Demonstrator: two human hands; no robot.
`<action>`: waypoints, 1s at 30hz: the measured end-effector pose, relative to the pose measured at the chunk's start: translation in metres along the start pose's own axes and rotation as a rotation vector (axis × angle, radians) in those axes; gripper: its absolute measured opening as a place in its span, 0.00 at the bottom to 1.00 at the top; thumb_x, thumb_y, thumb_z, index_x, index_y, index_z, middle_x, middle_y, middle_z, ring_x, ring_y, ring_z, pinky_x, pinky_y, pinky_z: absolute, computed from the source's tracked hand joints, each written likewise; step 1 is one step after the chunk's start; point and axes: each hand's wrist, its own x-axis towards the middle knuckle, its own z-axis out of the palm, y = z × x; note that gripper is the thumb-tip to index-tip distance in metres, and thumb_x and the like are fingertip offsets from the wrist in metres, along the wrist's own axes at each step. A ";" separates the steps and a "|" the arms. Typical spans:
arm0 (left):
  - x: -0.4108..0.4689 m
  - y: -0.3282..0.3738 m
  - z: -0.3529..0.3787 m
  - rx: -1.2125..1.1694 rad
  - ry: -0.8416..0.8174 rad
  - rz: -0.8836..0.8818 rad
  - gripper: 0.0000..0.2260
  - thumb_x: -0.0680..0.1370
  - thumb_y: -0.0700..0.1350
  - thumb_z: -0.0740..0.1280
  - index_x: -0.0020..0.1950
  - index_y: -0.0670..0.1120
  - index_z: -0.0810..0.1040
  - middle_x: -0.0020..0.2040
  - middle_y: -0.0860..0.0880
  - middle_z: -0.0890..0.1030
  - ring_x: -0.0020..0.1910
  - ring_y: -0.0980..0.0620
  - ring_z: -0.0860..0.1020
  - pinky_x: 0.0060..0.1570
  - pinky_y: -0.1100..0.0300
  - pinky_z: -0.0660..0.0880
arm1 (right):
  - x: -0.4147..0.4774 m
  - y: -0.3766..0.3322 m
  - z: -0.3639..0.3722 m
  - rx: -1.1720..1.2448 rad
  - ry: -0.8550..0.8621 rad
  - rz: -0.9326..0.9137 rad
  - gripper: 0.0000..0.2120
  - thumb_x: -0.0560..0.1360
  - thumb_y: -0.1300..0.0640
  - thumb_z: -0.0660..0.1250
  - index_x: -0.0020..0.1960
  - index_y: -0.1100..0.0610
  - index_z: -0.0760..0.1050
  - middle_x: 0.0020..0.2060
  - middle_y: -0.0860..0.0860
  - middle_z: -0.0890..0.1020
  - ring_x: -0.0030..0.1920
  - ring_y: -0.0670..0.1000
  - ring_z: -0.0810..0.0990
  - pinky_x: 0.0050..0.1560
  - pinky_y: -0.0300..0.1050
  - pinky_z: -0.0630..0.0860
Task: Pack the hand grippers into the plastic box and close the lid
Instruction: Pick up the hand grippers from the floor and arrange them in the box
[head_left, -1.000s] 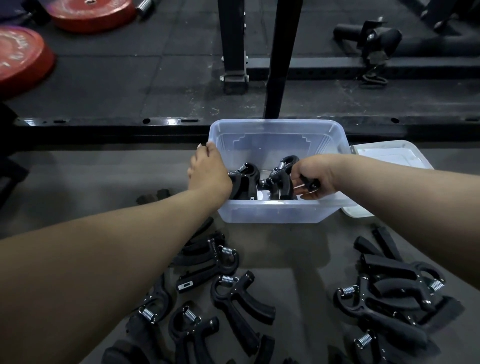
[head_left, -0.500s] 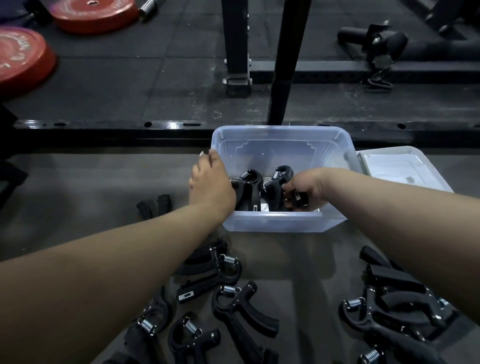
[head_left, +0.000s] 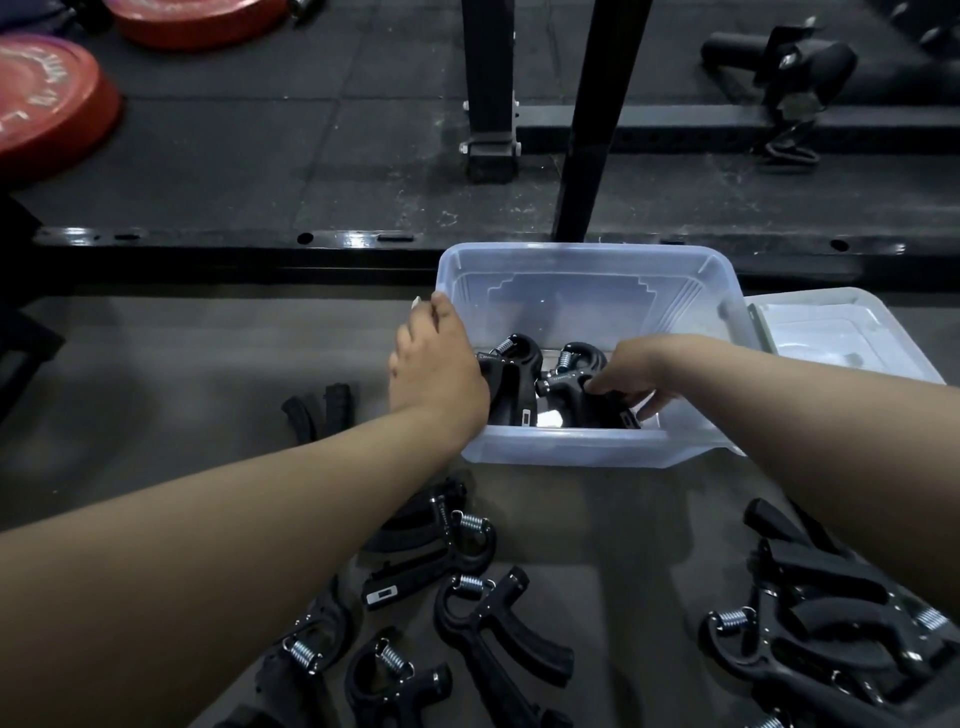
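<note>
Change against half a second ago: my right hand (head_left: 634, 379) sits deeper in the clear rectangular plastic box (head_left: 571, 283), and the black spring-loaded hand gripper (head_left: 569, 382) it carries is lower, down among the contents. The fingers were balled tight round the handles then. Now they are looser, with thumb and fingertips pinching one handle. My left hand (head_left: 436, 364) is as before, clasped over the box's left wall, fingers curled on the outside, thumb hidden.

Box contents: two grippers, side by side, coil ends pointing away from me. The second black gripper (head_left: 511, 384) is on the left, against my left hand. I cannot tell whether the two touch. The box is open. Its translucent white lid (head_left: 841, 338) lies flat on the grey floor (head_left: 156, 389), just beside the box's right wall.

Outside the box: a cluster of loose black grippers (head_left: 467, 597) lies near me on the left, a heap of grippers (head_left: 831, 634) near me on the right, and a lone gripper (head_left: 319, 410) to the left of the box.
</note>
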 end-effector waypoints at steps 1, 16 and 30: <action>0.000 0.000 0.000 0.000 -0.002 0.000 0.38 0.75 0.39 0.64 0.79 0.43 0.47 0.77 0.44 0.53 0.72 0.44 0.59 0.69 0.53 0.59 | 0.000 0.000 0.003 -0.073 0.010 0.001 0.11 0.76 0.53 0.69 0.52 0.61 0.75 0.48 0.57 0.81 0.49 0.57 0.83 0.48 0.55 0.82; -0.001 0.001 -0.001 0.016 -0.015 0.000 0.38 0.74 0.41 0.66 0.79 0.42 0.47 0.76 0.43 0.55 0.70 0.43 0.61 0.67 0.52 0.62 | -0.002 -0.010 0.020 -0.065 0.111 -0.013 0.08 0.77 0.62 0.60 0.41 0.63 0.73 0.34 0.59 0.80 0.31 0.59 0.82 0.40 0.55 0.83; -0.002 -0.003 -0.007 -0.212 0.040 -0.018 0.35 0.73 0.33 0.60 0.79 0.46 0.54 0.76 0.48 0.59 0.71 0.46 0.60 0.70 0.55 0.58 | -0.003 -0.006 0.022 -0.279 0.209 -0.034 0.11 0.78 0.60 0.58 0.53 0.65 0.76 0.46 0.60 0.82 0.44 0.62 0.84 0.47 0.55 0.82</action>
